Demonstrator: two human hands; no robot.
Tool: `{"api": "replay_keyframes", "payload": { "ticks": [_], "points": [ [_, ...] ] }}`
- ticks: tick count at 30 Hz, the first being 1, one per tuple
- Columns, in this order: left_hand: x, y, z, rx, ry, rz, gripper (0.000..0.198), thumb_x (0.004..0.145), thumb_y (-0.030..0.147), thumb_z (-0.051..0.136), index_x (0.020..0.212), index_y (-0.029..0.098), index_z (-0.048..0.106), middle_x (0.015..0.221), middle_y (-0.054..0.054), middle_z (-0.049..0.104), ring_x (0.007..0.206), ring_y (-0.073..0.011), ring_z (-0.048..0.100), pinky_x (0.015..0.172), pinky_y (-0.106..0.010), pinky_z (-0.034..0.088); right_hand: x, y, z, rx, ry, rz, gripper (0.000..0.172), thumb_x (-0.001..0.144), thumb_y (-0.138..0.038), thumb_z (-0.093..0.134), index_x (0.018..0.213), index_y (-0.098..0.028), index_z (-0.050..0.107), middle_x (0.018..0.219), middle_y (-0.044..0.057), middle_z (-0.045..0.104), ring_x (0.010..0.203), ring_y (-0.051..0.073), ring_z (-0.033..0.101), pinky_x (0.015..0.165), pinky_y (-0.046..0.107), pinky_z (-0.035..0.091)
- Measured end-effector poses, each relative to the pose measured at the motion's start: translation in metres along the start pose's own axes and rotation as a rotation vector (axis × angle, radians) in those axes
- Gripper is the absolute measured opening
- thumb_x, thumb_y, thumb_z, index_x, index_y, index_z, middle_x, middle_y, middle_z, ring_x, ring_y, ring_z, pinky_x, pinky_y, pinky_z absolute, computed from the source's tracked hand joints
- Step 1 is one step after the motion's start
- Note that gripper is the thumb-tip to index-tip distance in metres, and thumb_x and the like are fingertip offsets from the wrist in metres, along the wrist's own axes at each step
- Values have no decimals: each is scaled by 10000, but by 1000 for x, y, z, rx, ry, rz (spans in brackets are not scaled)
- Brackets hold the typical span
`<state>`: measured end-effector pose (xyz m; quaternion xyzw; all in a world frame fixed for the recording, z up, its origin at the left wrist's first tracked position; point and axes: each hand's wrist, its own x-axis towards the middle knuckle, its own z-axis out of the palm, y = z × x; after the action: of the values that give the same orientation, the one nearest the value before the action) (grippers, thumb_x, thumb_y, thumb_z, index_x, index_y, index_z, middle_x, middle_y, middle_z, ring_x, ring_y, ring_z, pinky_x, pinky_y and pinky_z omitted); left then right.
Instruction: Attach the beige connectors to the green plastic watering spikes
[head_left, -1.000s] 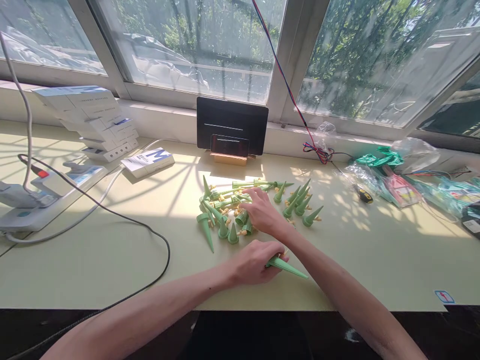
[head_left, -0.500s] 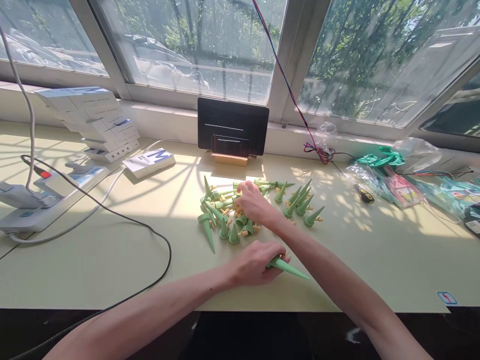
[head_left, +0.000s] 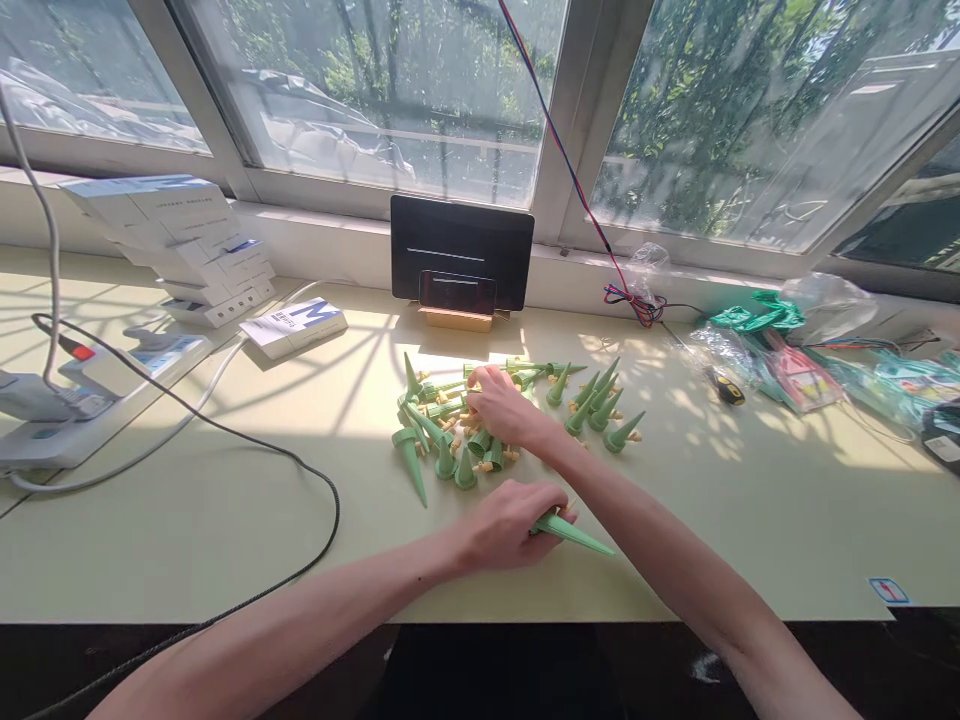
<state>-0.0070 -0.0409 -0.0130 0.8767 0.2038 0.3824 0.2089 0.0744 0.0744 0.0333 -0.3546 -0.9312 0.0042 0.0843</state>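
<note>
My left hand (head_left: 517, 522) is closed around a green spike (head_left: 576, 535) near the table's front edge, its tip pointing right. Farther back, my right hand (head_left: 501, 402) reaches into a pile of green spikes (head_left: 444, 459) with small yellowish parts on them. Its fingers are bent down at the pile, and what they pinch, if anything, is hidden. Several more green spikes (head_left: 602, 400) stand or lean just right of the pile. One long spike (head_left: 412, 468) lies at the pile's left edge.
A tablet and phone (head_left: 461, 250) stand on a wooden holder behind the pile. White boxes (head_left: 202, 245), a power strip (head_left: 105, 405) and a black cable (head_left: 300, 460) are at left. Plastic bags (head_left: 802, 370) and a bundle of wires (head_left: 634, 305) lie at right.
The whole view has shifted slightly. Both hands hold nearly the same places; the spike stays in my left hand.
</note>
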Motion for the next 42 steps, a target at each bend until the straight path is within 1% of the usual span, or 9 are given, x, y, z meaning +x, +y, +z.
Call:
{"api": "replay_keyframes", "payload": {
  "ticks": [6, 12, 15, 18, 23, 27, 32, 37, 42],
  "points": [
    [1, 1, -2, -15, -23, -41, 55, 909, 172, 497, 861, 198, 502, 677, 29, 602, 549, -107, 519, 560, -240, 354, 0, -1, -3, 62, 66, -18, 148, 917, -80, 570, 811, -113, 668, 1248, 190, 504, 1147, 304, 430, 1006, 487, 431],
    [1, -1, -4, -36, -44, -80, 51, 875, 161, 536, 894, 204, 516, 770, 9, 676, 640, -125, 612, 615, -235, 414, -9, 2, -19, 301, 269, -9, 117, 962, -133, 550, 863, -143, 612, 1149, 154, 572, 1122, 272, 471, 916, 414, 478],
    [2, -1, -5, 2, -48, -127, 70, 854, 143, 529, 892, 201, 526, 814, -9, 698, 693, -147, 641, 634, -244, 429, -30, 7, -29, 409, 420, 45, 97, 971, -148, 525, 892, -163, 580, 981, 105, 624, 974, 236, 553, 849, 381, 485],
    [3, -1, -5, 51, -19, -178, 83, 842, 130, 519, 883, 201, 533, 801, -7, 694, 679, -147, 632, 616, -246, 416, -63, 11, -33, 471, 505, 187, 118, 977, -210, 514, 880, -171, 568, 858, 63, 636, 786, 196, 605, 738, 328, 490],
    [6, -3, -4, 193, -24, -299, 103, 842, 111, 488, 850, 200, 539, 754, -7, 675, 635, -151, 610, 573, -254, 375, -119, 7, -26, 559, 616, 419, 167, 958, -300, 541, 854, -185, 602, 836, 52, 681, 748, 186, 668, 706, 294, 521],
    [8, -6, -3, 324, -121, -390, 110, 825, 97, 500, 831, 195, 552, 813, -30, 693, 686, -179, 641, 589, -268, 378, -147, 0, -13, 643, 628, 512, 184, 924, -342, 585, 832, -194, 643, 828, 47, 712, 734, 193, 683, 709, 302, 546],
    [11, -9, -6, 429, -221, -469, 119, 850, 97, 480, 799, 185, 541, 808, -36, 676, 694, -197, 640, 580, -282, 372, -165, -4, 0, 766, 651, 636, 209, 882, -380, 639, 799, -190, 670, 798, 47, 721, 719, 202, 690, 709, 317, 572],
    [16, -9, -12, 440, -242, -532, 138, 859, 69, 463, 829, 178, 542, 852, -44, 667, 750, -208, 638, 620, -293, 405, -170, -11, 3, 859, 749, 695, 230, 863, -414, 666, 816, -188, 671, 787, 55, 711, 717, 206, 686, 709, 332, 587],
    [21, -9, -15, 427, -225, -591, 197, 889, 59, 405, 903, 169, 568, 938, -64, 656, 792, -210, 633, 647, -301, 429, -168, -10, 5, 1014, 656, 705, 286, 860, -454, 667, 796, -175, 657, 702, 40, 681, 570, 175, 652, 576, 302, 569]
  ]
}}
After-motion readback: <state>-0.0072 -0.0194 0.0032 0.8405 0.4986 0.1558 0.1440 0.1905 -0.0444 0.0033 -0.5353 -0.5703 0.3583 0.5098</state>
